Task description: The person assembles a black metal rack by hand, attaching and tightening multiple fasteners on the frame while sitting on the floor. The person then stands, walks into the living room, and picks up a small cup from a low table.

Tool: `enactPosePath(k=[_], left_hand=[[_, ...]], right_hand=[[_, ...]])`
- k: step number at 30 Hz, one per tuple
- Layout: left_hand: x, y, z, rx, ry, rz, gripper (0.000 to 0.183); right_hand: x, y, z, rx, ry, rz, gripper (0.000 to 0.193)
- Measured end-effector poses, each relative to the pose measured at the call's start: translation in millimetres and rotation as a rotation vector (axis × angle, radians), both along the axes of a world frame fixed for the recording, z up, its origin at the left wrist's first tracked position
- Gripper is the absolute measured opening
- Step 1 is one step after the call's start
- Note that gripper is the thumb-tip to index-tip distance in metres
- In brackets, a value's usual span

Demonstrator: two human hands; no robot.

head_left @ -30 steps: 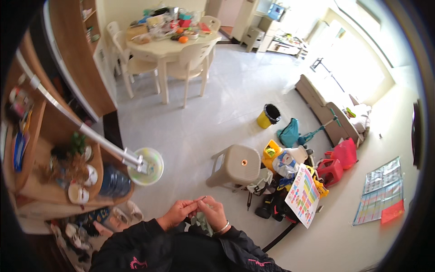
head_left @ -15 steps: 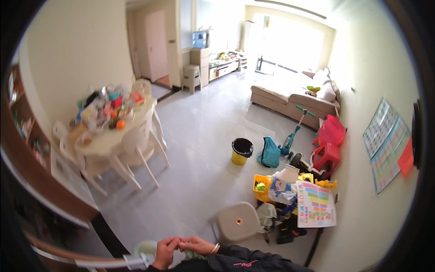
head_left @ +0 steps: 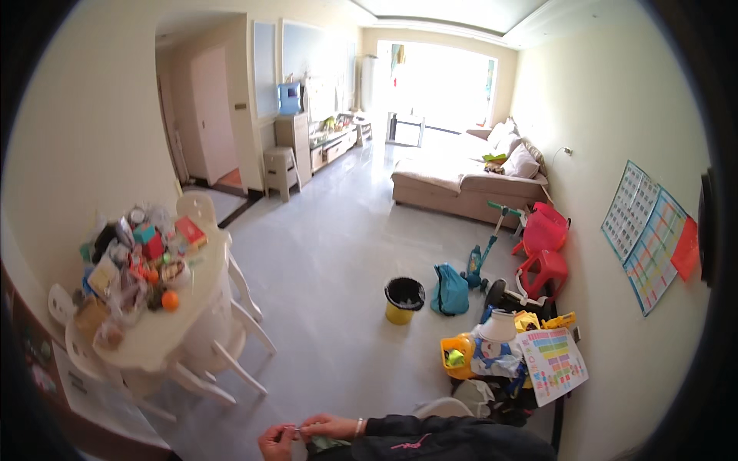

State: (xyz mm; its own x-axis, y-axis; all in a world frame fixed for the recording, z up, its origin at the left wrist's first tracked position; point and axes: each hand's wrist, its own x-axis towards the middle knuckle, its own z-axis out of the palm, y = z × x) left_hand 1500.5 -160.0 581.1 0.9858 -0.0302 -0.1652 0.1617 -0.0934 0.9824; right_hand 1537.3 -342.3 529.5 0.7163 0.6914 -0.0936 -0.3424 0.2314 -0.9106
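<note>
At the lower edge my left hand and my right hand meet, fingertips pinched together. Something thin and small seems to lie between them, too tiny to name. A bracelet circles my right wrist, below a black sleeve with a pink mark. Under my right hand shows a bit of pale green material, whose kind I cannot tell. Just beyond my right forearm is a light round-cornered stool, mostly hidden by the sleeve.
A cluttered dining table with white chairs stands left. Ahead are a yellow bin with a black liner, a teal bag and a scooter. Toys and a poster crowd the right wall, near red chairs; a sofa lies farther back.
My view has tilted up and turned, so the hands sit lower in the picture. A pale container beside my left hand has left the view, and my sleeve now covers most of the stool.
</note>
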Motion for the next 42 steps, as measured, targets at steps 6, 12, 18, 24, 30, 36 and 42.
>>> enactPosePath(k=[6,12,18,24,30,36,42], left_hand=[[152.7,-1.9,8.8,-0.094,0.057,-0.3,0.02],[247.4,-40.0,5.9,-0.004,0.042,-0.591,0.019],[348.2,-97.0,-12.8,0.289,-0.203,-0.681,0.019],[436.5,-188.8,1.5,0.142,0.114,-0.666,0.022],[506.0,-233.9,-3.3,-0.188,0.417,-0.381,0.009],[622.0,-276.7,-22.3,-0.234,0.337,-0.345,0.009],[788.4,-312.0,-16.1,-0.281,0.359,-0.506,0.009]], right_hand=[[95.1,-22.0,24.5,-0.185,0.118,-0.306,0.027],[155.1,-54.9,21.9,-0.326,0.089,-0.595,0.029],[248.6,-113.4,14.9,-0.472,-0.048,-0.578,0.033],[356.7,-194.2,10.4,-0.415,0.0,-0.606,0.036],[452.0,-231.9,24.3,-0.512,-0.189,-0.607,0.036],[561.2,-251.7,13.5,-0.403,-0.173,-0.866,0.032],[701.3,-287.7,20.4,-0.389,0.016,-0.905,0.032]])
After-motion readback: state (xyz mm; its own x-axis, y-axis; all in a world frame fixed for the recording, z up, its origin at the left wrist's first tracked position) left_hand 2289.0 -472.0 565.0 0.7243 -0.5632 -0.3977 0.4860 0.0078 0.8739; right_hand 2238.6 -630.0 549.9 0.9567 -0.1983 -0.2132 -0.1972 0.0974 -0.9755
